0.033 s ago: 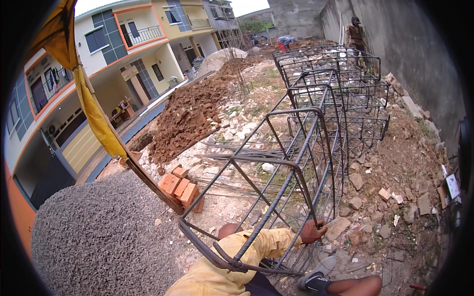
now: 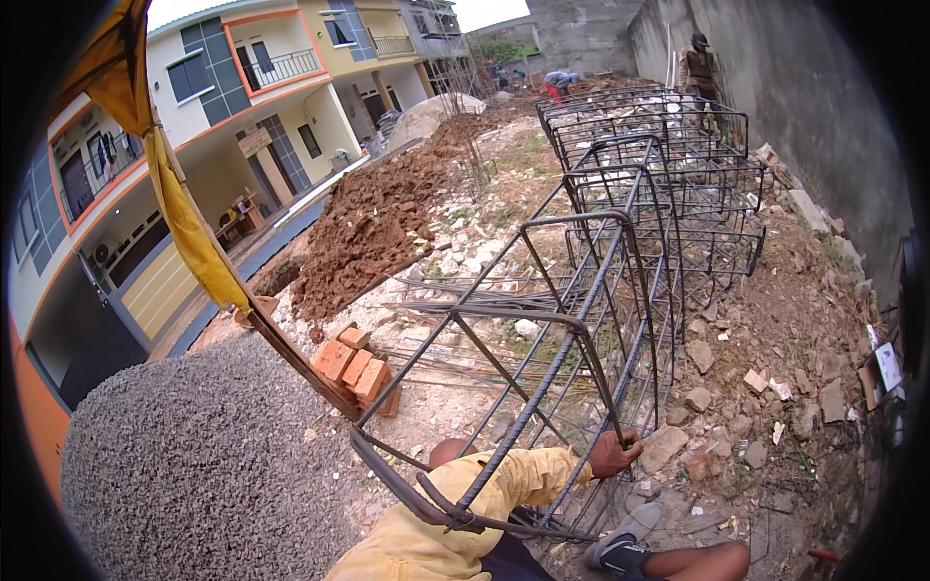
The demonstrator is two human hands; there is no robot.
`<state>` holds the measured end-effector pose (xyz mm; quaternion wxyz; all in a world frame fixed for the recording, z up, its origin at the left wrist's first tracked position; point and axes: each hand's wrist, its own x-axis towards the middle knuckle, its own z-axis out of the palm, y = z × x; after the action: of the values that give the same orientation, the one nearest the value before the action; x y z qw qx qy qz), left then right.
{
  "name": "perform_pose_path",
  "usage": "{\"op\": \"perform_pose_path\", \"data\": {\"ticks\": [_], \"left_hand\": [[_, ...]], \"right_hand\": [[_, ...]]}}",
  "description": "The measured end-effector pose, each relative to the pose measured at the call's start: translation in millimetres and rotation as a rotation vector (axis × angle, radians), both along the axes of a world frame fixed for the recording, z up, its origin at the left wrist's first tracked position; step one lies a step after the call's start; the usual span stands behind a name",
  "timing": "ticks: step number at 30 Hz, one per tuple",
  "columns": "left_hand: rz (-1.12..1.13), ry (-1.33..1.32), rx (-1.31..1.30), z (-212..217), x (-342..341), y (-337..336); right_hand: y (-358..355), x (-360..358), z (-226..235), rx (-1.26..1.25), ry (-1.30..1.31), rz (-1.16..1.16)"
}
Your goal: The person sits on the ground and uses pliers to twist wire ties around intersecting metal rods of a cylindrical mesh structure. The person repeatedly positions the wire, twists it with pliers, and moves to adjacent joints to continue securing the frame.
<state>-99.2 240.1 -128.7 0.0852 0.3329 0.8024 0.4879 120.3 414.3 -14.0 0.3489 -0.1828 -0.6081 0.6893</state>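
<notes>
A long cage of dark ribbed steel bars (image 2: 542, 392) runs from just in front of me into the distance, with square stirrups around its lengthwise bars. My left arm, in a yellow sleeve, passes beneath the near end. My left hand (image 2: 614, 454) is closed around the lower part of a steel stirrup (image 2: 605, 382) on the cage's right side. Its fingertips are partly hidden, and I cannot make out any wire there. My right hand is out of view. A small red thing (image 2: 824, 555), too cut off to name, shows at the lower right edge.
Grey gravel (image 2: 213, 465) is heaped at left, beside orange bricks (image 2: 356, 368) and a slanting pole with yellow cloth (image 2: 189, 232). Rubble (image 2: 697, 353) lies along the right, below a concrete wall (image 2: 804, 126). Two people (image 2: 699, 73) are farther off. My shoe (image 2: 630, 528) is near the cage.
The small red thing at the lower right has shifted slightly up and right. My left hand keeps its place on the stirrup.
</notes>
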Motion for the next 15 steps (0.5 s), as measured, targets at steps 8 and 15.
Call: {"op": "perform_pose_path", "data": {"ticks": [8,15], "left_hand": [[0.022,0.04,0.213,-10,-2,-14],[-0.06,0.007,-0.058,11,-12,-3]], "right_hand": [[50,38,56,0.037,0.261,-0.127],[73,26,49,-0.01,0.151,-0.067]]}}
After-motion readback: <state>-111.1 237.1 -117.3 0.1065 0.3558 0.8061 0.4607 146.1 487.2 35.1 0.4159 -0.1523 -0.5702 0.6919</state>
